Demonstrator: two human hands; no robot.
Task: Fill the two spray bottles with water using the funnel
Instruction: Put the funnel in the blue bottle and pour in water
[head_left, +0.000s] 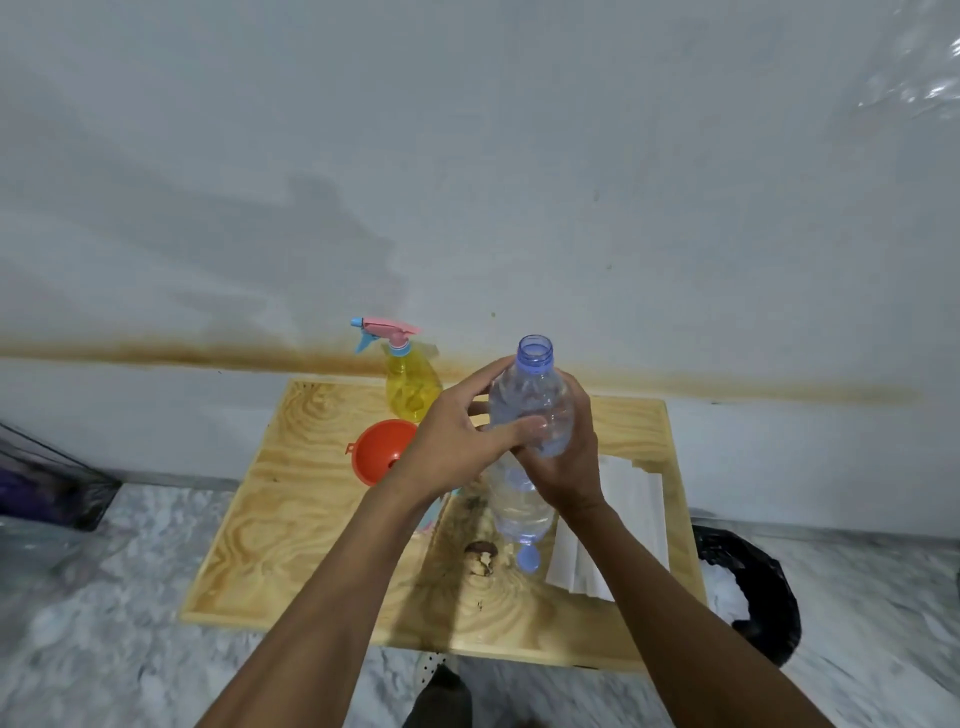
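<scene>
I see both hands wrapped around the uncapped water bottle (530, 410), left hand (457, 447) and right hand (566, 457) in a closed grip, above the wooden surface (291, 519); funnel (382, 449) and yellow spray bottle (410, 387) stand behind, near the stained wall (519, 182).

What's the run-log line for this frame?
hands: both on water bottle | cap: off, on table | funnel: on table | yellow spray bottle: sprayer on

You see a pale plywood surface (291, 519) set against a grey-white wall (467, 182) — a rusty brown stain (208, 356) runs along that wall. Folded white paper (623, 519) lies on the surface's right side, and a dark knot (480, 556) marks the wood. A black-lined bin (753, 587) stands at the right on the marbled floor (130, 597) — a dark mesh basket (47, 478) at the left.
</scene>
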